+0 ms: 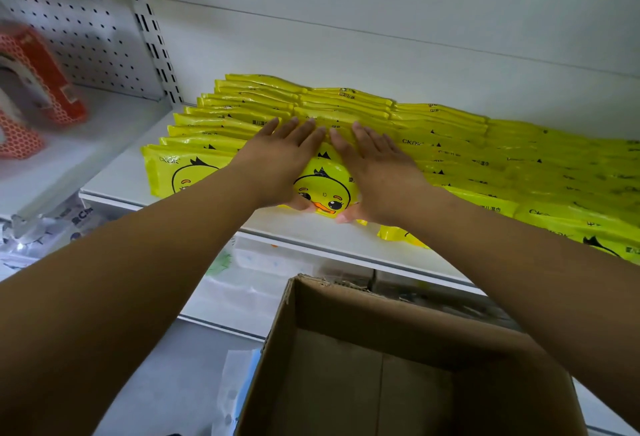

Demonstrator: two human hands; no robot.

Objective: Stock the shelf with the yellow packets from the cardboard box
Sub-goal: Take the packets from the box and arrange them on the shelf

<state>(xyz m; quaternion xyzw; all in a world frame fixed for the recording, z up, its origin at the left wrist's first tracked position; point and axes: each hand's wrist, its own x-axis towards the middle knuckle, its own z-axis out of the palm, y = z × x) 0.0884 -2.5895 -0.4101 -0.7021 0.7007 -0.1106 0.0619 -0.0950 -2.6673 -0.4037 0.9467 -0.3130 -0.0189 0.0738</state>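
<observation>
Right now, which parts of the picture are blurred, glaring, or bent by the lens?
Head view: the orange-and-white patterned package at the left edge is smeared by blur; the glossy yellow plastic packets carry white glare streaks; the white slotted upright leans from wide-angle distortion.

Yellow packets [221, 119]: glossy plastic film, crinkled. Cardboard box [381, 359]: matt brown corrugated paperboard, torn rough rim. Shelf [114, 179]: smooth white painted metal.
</observation>
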